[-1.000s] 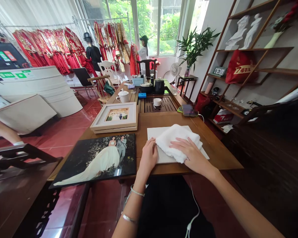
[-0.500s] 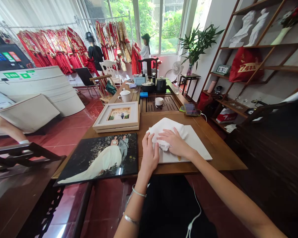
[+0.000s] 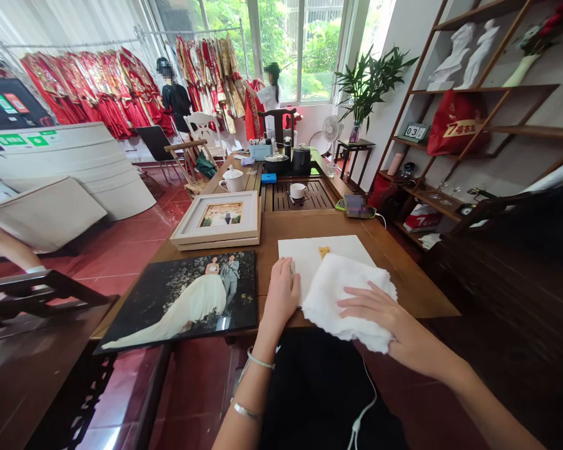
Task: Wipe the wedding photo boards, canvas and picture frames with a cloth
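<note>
"Where are the hands working?"

"They're staying apart. The left bare hand (image 3: 283, 290) is resting at nine o'clock on the flat white rectangular panel (image 3: 293, 250); whether its fingers are gripping the edge, I cannot tell. The right bare hand (image 3: 373, 312) is spreading its fingers over the fluffy white cloth (image 3: 323, 287); its thumb is hiding, so I cannot tell if it's pinching."

"And the cloth?"

"It's covering the panel's five o'clock side and seemingly hanging past the near edge of the brown wooden table (image 3: 422, 297)."

"What's worrying you?"

"The small yellowish-brown patch (image 3: 323, 252) is showing at twelve o'clock on the panel, just beyond the cloth. If it's sitting loose, a dragging cloth could be catching it. A hard pull toward six o'clock could also be sliding the panel off, should the left hand be bearing too lightly."

"Anything else?"

"The glossy black photo panel (image 3: 187, 312) is lying at nine o'clock from the white one, its near edge overhanging. A stray left elbow could be tipping it."
</note>
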A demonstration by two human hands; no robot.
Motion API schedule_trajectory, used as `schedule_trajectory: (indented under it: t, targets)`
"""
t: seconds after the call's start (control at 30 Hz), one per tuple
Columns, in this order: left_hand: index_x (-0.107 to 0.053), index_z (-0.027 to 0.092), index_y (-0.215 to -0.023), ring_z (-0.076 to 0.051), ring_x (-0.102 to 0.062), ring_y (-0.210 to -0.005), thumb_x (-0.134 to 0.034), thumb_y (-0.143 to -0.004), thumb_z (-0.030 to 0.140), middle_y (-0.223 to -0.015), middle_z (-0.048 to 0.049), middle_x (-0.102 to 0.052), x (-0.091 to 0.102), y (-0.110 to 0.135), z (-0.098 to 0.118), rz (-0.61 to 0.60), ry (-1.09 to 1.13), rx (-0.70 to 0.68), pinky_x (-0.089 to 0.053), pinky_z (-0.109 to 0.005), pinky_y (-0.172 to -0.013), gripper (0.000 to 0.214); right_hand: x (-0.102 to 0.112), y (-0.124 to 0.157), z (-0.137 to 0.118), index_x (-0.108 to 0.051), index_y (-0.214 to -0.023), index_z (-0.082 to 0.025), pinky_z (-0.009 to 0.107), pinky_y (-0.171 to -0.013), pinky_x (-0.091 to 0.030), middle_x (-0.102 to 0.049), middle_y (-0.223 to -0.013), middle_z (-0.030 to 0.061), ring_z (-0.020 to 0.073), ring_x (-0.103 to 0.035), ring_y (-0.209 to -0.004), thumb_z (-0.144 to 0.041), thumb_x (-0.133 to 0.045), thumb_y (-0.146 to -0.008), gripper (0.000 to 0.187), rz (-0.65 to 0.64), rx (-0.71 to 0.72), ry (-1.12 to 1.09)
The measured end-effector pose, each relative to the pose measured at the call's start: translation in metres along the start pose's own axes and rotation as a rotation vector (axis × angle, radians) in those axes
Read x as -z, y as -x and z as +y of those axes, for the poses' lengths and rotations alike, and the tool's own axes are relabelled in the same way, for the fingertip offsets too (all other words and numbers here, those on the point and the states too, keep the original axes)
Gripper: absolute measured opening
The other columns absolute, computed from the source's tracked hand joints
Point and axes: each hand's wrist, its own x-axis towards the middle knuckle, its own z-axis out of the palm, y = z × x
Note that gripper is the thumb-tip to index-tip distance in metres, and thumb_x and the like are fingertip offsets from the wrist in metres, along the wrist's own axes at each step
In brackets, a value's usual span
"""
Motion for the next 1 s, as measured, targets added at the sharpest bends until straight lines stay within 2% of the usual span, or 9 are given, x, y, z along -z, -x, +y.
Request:
schedule_trajectory:
  t: [0.1, 0.2, 0.3, 0.43, 0.53, 0.63, 0.77, 1.0]
  targets:
    - [-0.051, 0.01, -0.123, -0.028, -0.044, -0.13, -0.044, -0.088, 0.019, -0.132, -0.0193, -0.051, -0.002, 0.0, -0.003, 0.002, -0.013, -0.016, -0.034, -0.05, -0.111, 0.037, -0.002, 0.009, 0.024, -0.057, -0.123, -0.028, 0.055, -0.113, -0.015, -0.058, -0.132, 0.0022, 0.0229, -0.039, -0.133, -0.003, -0.04, -0.065, 0.065, 0.151, -0.102, 0.01]
    - [-0.053, 0.013, -0.12, -0.027, -0.045, -0.129, -0.045, -0.088, 0.018, -0.131, -0.0177, -0.052, -0.003, 0.001, -0.005, 0.016, -0.009, -0.031, -0.035, -0.051, -0.11, 0.034, -0.004, 0.003, 0.054, -0.057, -0.123, -0.025, 0.058, -0.111, -0.015, -0.058, -0.132, 0.0039, 0.0245, -0.039, -0.133, -0.004, -0.039, -0.062, 0.068, 0.248, -0.157, 0.032]
    - [-0.055, 0.013, -0.119, -0.027, -0.046, -0.127, -0.046, -0.088, 0.018, -0.129, -0.0178, -0.053, -0.003, 0.001, -0.006, 0.018, -0.011, -0.045, -0.036, -0.051, -0.11, 0.032, -0.003, -0.021, 0.082, -0.057, -0.124, -0.025, 0.059, -0.111, -0.014, -0.056, -0.135, 0.0047, 0.0258, -0.038, -0.134, -0.005, -0.04, -0.062, 0.067, 0.255, -0.179, 0.036]
    - [-0.056, 0.014, -0.118, -0.027, -0.049, -0.125, -0.046, -0.087, 0.017, -0.125, -0.0163, -0.055, -0.003, 0.001, -0.007, 0.035, -0.014, -0.06, -0.038, -0.051, -0.108, 0.032, 0.004, -0.068, 0.109, -0.057, -0.124, -0.023, 0.06, -0.11, -0.014, -0.055, -0.136, 0.0059, 0.0268, -0.037, -0.134, -0.007, -0.041, -0.065, 0.064, 0.255, -0.224, 0.076]
    - [-0.056, 0.015, -0.117, -0.027, -0.049, -0.124, -0.047, -0.087, 0.016, -0.124, -0.0158, -0.056, -0.003, 0.0, -0.007, 0.039, -0.015, -0.061, -0.038, -0.051, -0.108, 0.032, 0.007, -0.096, 0.122, -0.057, -0.125, -0.022, 0.06, -0.11, -0.015, -0.055, -0.136, 0.0065, 0.0268, -0.037, -0.134, -0.006, -0.041, -0.064, 0.064, 0.266, -0.254, 0.098]
    - [-0.056, 0.013, -0.117, -0.027, -0.05, -0.124, -0.046, -0.087, 0.016, -0.125, -0.017, -0.056, -0.004, 0.001, -0.006, 0.05, -0.021, -0.037, -0.038, -0.05, -0.108, 0.032, 0.006, -0.105, 0.126, -0.056, -0.126, -0.021, 0.06, -0.11, -0.014, -0.054, -0.136, 0.0069, 0.0265, -0.036, -0.134, -0.006, -0.04, -0.064, 0.065, 0.274, -0.262, 0.103]
    - [-0.055, 0.012, -0.117, -0.027, -0.049, -0.125, -0.045, -0.088, 0.016, -0.125, -0.0183, -0.056, -0.005, 0.001, -0.005, 0.058, -0.036, -0.015, -0.038, -0.05, -0.109, 0.031, 0.0, -0.081, 0.114, -0.056, -0.126, -0.022, 0.06, -0.11, -0.013, -0.054, -0.137, 0.0061, 0.026, -0.035, -0.135, -0.005, -0.041, -0.062, 0.068, 0.272, -0.248, 0.114]
    - [-0.056, 0.013, -0.116, -0.028, -0.05, -0.125, -0.046, -0.087, 0.016, -0.125, -0.0181, -0.056, -0.004, 0.001, -0.006, 0.065, -0.037, -0.032, -0.038, -0.051, -0.108, 0.03, -0.01, 0.0, 0.058, -0.058, -0.123, -0.029, 0.06, -0.111, -0.013, -0.055, -0.136, 0.0019, 0.0248, -0.034, -0.136, -0.006, -0.041, -0.063, 0.067, 0.232, -0.186, 0.092]
